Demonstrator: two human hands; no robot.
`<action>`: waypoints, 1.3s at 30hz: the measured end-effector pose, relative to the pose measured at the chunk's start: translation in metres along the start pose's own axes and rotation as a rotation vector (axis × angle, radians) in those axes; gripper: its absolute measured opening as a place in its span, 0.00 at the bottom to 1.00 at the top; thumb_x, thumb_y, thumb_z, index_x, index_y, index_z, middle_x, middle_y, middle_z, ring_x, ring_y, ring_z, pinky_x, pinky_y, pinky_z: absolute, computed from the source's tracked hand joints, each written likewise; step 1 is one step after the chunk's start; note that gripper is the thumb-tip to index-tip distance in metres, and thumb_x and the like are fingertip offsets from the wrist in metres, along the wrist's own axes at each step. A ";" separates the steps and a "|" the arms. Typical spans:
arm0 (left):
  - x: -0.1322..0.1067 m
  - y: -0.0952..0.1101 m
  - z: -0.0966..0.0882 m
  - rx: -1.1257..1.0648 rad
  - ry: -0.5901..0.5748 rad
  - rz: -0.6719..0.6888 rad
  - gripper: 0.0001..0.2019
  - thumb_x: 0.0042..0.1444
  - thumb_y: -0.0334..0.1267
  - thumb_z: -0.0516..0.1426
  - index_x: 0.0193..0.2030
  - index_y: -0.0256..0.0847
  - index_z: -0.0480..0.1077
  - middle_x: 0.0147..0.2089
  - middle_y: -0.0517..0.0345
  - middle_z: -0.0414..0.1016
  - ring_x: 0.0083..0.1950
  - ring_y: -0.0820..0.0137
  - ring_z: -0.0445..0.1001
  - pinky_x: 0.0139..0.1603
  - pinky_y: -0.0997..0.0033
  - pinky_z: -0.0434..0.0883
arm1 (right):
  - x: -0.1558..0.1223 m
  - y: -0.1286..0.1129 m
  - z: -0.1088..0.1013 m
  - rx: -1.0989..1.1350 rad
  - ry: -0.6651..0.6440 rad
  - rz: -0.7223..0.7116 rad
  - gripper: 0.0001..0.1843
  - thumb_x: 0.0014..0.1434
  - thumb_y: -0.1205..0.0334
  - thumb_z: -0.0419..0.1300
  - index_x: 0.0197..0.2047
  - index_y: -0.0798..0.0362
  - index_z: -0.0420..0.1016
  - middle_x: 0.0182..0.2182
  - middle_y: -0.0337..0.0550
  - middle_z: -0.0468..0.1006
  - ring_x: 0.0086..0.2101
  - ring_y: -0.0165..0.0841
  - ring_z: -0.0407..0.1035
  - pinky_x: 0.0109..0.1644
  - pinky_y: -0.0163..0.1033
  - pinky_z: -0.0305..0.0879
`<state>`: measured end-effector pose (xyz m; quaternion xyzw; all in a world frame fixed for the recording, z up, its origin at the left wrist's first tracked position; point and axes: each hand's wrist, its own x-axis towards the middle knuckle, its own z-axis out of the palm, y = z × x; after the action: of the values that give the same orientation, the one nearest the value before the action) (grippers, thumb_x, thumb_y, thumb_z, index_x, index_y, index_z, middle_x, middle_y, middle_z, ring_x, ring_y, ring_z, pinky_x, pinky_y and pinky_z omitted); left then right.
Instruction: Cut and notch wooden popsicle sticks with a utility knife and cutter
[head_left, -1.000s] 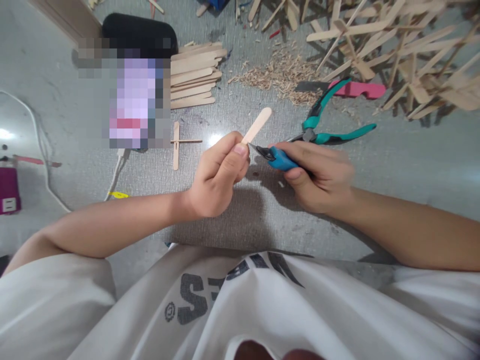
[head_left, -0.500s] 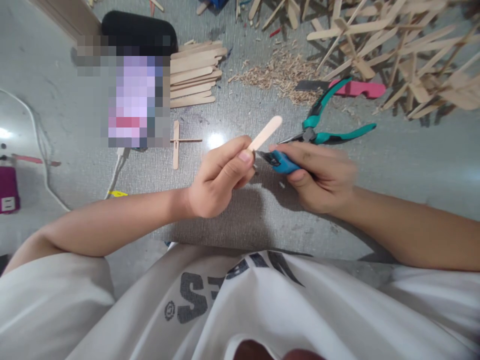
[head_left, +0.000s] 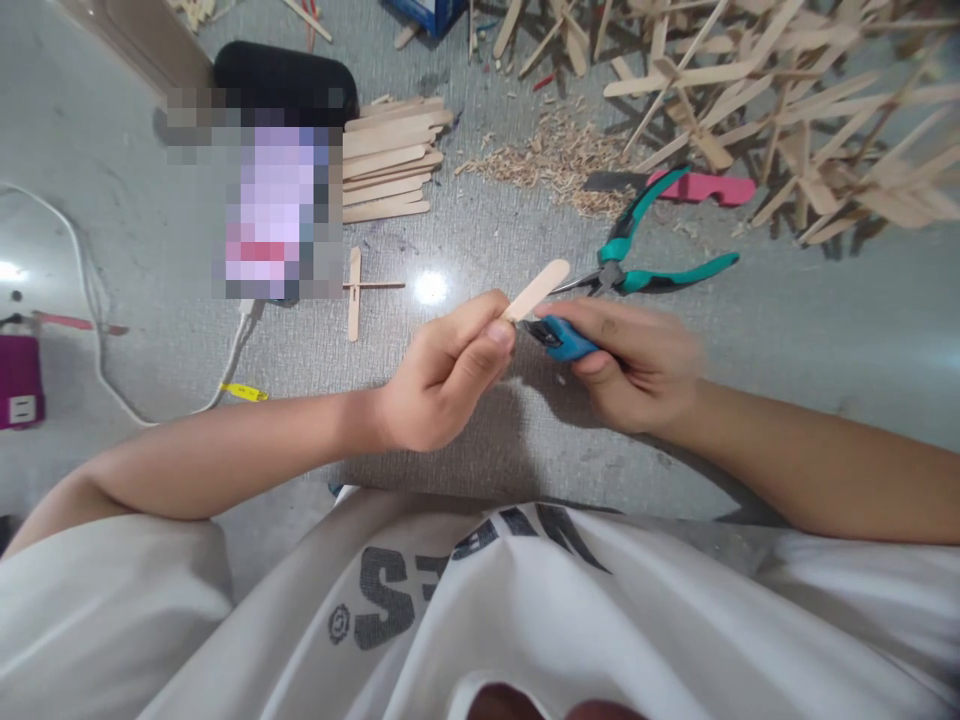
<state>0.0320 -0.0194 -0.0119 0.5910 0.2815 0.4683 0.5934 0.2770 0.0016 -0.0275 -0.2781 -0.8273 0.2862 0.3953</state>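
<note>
Between thumb and fingers, my left hand [head_left: 454, 370] pinches a wooden craft stick [head_left: 541, 288], its rounded end pointing up and right. My right hand [head_left: 637, 360] is wrapped round a blue utility knife [head_left: 568, 340]. The knife's dark tip points left, close to the stick just by my left thumb; whether blade and wood touch, I cannot tell. Just beyond my right hand lie teal-handled pliers [head_left: 611, 275] with their handles spread. To the left of my hands, a stick and a thin piece form a small cross [head_left: 355, 290] on the grey table.
A stack of craft sticks [head_left: 390, 160] lies beyond the cross. Wood shavings [head_left: 547, 160] are heaped near a pink-handled knife [head_left: 705, 188]. Assembled stick pieces [head_left: 787, 110] crowd the far right. At left are a blurred-out phone [head_left: 270, 210], a white cable [head_left: 94, 340] and a black case [head_left: 285, 85].
The stick and both hands have shifted slightly down in the picture, the stick tilting a little flatter. Both grips stay the same. The view has moved slightly.
</note>
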 end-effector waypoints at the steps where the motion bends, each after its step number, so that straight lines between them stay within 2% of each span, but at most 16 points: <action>1: 0.000 -0.001 -0.001 0.019 0.008 -0.011 0.24 0.85 0.59 0.50 0.38 0.48 0.58 0.27 0.65 0.60 0.25 0.74 0.58 0.26 0.67 0.63 | 0.000 0.000 0.001 0.003 0.016 0.007 0.23 0.84 0.46 0.59 0.72 0.43 0.84 0.47 0.49 0.91 0.41 0.42 0.88 0.44 0.44 0.86; 4: -0.001 -0.006 -0.002 0.074 0.030 -0.034 0.26 0.84 0.63 0.50 0.38 0.49 0.56 0.28 0.64 0.61 0.27 0.72 0.59 0.28 0.65 0.63 | 0.000 -0.001 0.001 0.005 0.042 0.027 0.22 0.84 0.47 0.60 0.70 0.45 0.86 0.48 0.50 0.92 0.43 0.42 0.89 0.46 0.43 0.87; 8: 0.002 -0.009 -0.004 0.120 0.047 0.018 0.24 0.85 0.60 0.51 0.38 0.49 0.56 0.28 0.65 0.59 0.27 0.71 0.59 0.28 0.65 0.61 | 0.001 -0.004 0.001 -0.014 0.030 0.041 0.22 0.84 0.47 0.61 0.70 0.46 0.86 0.47 0.49 0.92 0.42 0.40 0.89 0.45 0.42 0.86; 11: 0.006 -0.011 -0.005 0.175 0.109 0.007 0.25 0.85 0.61 0.50 0.37 0.49 0.56 0.27 0.65 0.59 0.27 0.71 0.59 0.28 0.64 0.60 | 0.001 -0.004 0.001 -0.041 0.023 0.069 0.22 0.85 0.47 0.59 0.70 0.45 0.86 0.44 0.48 0.92 0.42 0.41 0.89 0.46 0.45 0.86; 16: 0.009 -0.014 -0.005 0.216 0.199 0.010 0.27 0.84 0.62 0.52 0.36 0.48 0.57 0.27 0.64 0.59 0.27 0.70 0.60 0.28 0.64 0.59 | 0.003 -0.004 0.003 -0.052 0.045 0.102 0.21 0.85 0.46 0.59 0.67 0.45 0.87 0.39 0.45 0.90 0.37 0.41 0.86 0.40 0.46 0.82; 22: 0.005 -0.011 -0.002 0.195 0.233 -0.006 0.27 0.83 0.63 0.53 0.35 0.48 0.58 0.27 0.64 0.59 0.27 0.71 0.58 0.28 0.64 0.59 | 0.005 -0.005 0.002 -0.035 0.048 0.077 0.20 0.84 0.46 0.60 0.66 0.43 0.87 0.42 0.45 0.91 0.38 0.42 0.87 0.39 0.46 0.82; 26: 0.004 -0.014 -0.002 0.123 0.225 -0.024 0.27 0.81 0.65 0.54 0.37 0.48 0.62 0.28 0.64 0.62 0.27 0.71 0.59 0.28 0.66 0.62 | 0.004 -0.004 0.001 -0.045 0.055 0.098 0.20 0.84 0.43 0.59 0.65 0.40 0.87 0.40 0.45 0.90 0.35 0.42 0.85 0.37 0.48 0.82; 29: 0.005 -0.017 -0.004 0.133 0.266 -0.015 0.26 0.80 0.65 0.56 0.38 0.47 0.67 0.29 0.63 0.65 0.28 0.72 0.63 0.29 0.67 0.63 | 0.003 -0.003 0.003 -0.044 0.095 0.134 0.20 0.84 0.42 0.60 0.61 0.43 0.88 0.37 0.44 0.89 0.31 0.39 0.82 0.32 0.46 0.76; 34: 0.006 -0.018 -0.006 0.296 0.380 0.046 0.25 0.82 0.62 0.56 0.38 0.46 0.70 0.26 0.65 0.64 0.24 0.74 0.58 0.25 0.68 0.57 | 0.004 0.001 0.005 -0.052 0.122 0.162 0.21 0.83 0.41 0.60 0.55 0.47 0.88 0.30 0.39 0.84 0.26 0.34 0.75 0.30 0.41 0.69; 39: 0.007 -0.020 -0.008 0.352 0.427 0.144 0.22 0.82 0.58 0.58 0.38 0.45 0.70 0.26 0.66 0.64 0.24 0.76 0.59 0.24 0.69 0.53 | 0.002 -0.003 0.007 0.012 0.139 0.182 0.18 0.82 0.43 0.63 0.54 0.47 0.87 0.31 0.39 0.84 0.27 0.35 0.75 0.31 0.42 0.68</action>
<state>0.0325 -0.0069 -0.0308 0.5911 0.4346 0.5671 0.3743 0.2695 -0.0010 -0.0288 -0.3690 -0.7674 0.3059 0.4259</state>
